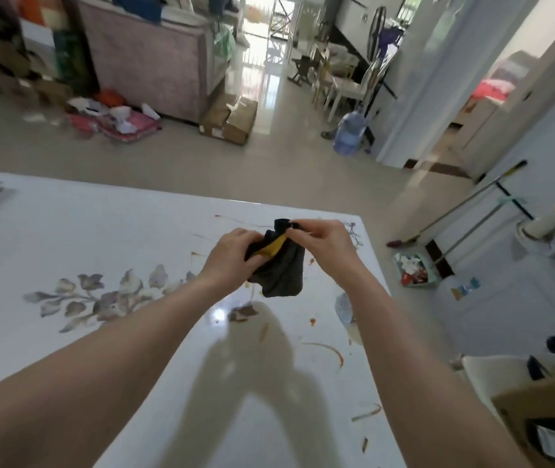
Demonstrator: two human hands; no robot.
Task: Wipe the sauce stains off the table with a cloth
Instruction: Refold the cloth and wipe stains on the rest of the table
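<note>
While both hands meet over the far right part of the table [100, 231], I see the cloth [284, 271] bunched between them. The left hand [232, 255] is curled round the cloth's left side with its fingers tucked into the dark folds. The right hand [323, 244] pinches the top edge between thumb and fingertips. Both grips are closed on the one cloth, and I can make out no slack finger on either.

A yellow patch [274, 248] shows right between the two grips, and the rest of the dark fabric hangs below them. Its lower hem seems to sit just above the tabletop, though motion blur keeps me from telling whether it touches.

Sauce stains [328, 349] lie on the white surface below the grip and nearer to me: a curved orange-brown streak, short dashes and small spots. Thinner streaks [232, 219] run just beyond the hands, toward the table's far edge. Left of the grip, a printed spray of grey leaves [100, 298] crosses the tabletop.

Off the table, right of the grip, a dustpan [416, 268] of scraps sits on the floor with a broom [438, 215] just beyond it.
</note>
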